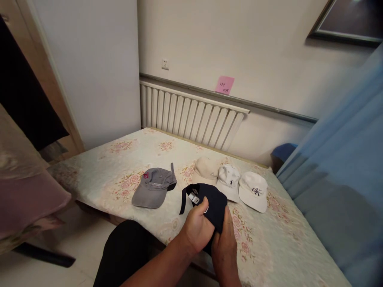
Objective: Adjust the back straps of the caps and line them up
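Both hands hold a dark navy cap just above the near edge of a bed. My left hand grips it from the left, thumb near its silver strap buckle. From below and to the right, my right hand clasps the cap's lower side. A grey cap with a red logo lies to the left on the bedspread. Behind the navy cap lie a beige cap, a white cap and a white cap with black letters in a row.
The bed has a pale floral cover. A white radiator runs along the wall behind it, with a pink note above. A blue curtain hangs at the right. A pink cushion sits at the left.
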The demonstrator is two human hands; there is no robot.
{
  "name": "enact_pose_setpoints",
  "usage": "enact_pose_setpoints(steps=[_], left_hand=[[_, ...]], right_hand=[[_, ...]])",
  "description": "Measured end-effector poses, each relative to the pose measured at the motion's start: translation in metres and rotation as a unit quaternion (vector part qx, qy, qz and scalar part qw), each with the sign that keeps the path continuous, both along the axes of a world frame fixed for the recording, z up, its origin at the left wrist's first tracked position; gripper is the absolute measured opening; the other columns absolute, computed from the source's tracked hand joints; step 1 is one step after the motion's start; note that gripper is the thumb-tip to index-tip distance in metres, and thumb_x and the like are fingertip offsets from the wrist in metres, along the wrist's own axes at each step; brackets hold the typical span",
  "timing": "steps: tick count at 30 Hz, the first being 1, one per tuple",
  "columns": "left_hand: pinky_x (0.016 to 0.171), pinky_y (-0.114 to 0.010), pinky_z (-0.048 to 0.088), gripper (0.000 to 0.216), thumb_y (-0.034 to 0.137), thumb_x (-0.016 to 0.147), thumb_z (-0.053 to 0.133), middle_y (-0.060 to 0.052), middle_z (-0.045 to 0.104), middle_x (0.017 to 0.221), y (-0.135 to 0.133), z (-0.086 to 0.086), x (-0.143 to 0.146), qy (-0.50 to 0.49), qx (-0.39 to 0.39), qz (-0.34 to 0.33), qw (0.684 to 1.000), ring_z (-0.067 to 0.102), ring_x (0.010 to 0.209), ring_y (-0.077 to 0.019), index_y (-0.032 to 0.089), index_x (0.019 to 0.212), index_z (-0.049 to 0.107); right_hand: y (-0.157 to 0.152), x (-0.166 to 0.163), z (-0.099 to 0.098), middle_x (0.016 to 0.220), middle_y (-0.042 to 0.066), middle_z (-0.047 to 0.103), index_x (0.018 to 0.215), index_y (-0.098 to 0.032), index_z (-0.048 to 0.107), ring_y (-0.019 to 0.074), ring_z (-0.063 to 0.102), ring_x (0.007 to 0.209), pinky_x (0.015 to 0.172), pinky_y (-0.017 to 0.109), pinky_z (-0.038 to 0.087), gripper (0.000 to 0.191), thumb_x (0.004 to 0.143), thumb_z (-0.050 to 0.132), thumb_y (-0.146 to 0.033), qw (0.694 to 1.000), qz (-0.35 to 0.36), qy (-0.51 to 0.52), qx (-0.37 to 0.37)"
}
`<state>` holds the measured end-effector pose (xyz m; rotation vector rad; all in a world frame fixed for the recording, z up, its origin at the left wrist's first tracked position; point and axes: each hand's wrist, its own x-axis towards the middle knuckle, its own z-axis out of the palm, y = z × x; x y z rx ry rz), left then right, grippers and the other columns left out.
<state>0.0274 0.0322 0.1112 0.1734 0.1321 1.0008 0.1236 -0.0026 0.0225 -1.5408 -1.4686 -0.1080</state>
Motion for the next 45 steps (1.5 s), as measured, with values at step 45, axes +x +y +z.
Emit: enact_pose_setpoints(steps=[45], left_hand=[[0.066, -0.028, 0.046, 0.015, 0.025, 0.077, 0.059, -0.006, 0.066, 0.08, -0.025, -0.02, -0.026, 0.489, 0.3, 0.094, 0.814, 0.062, 0.067, -0.0176, 0.017, 0.088, 0.066]], right_hand=[[-0.004, 0.031, 0.072, 0.123, 0.01, 0.06, 0.121, -0.017, 0.054, 0.0222, 0.05, 0.118, 0.098, 0.046, 0.04, 0.042, 0.084, 0.033, -0.015, 0.995, -0.015, -0.076, 0.063]])
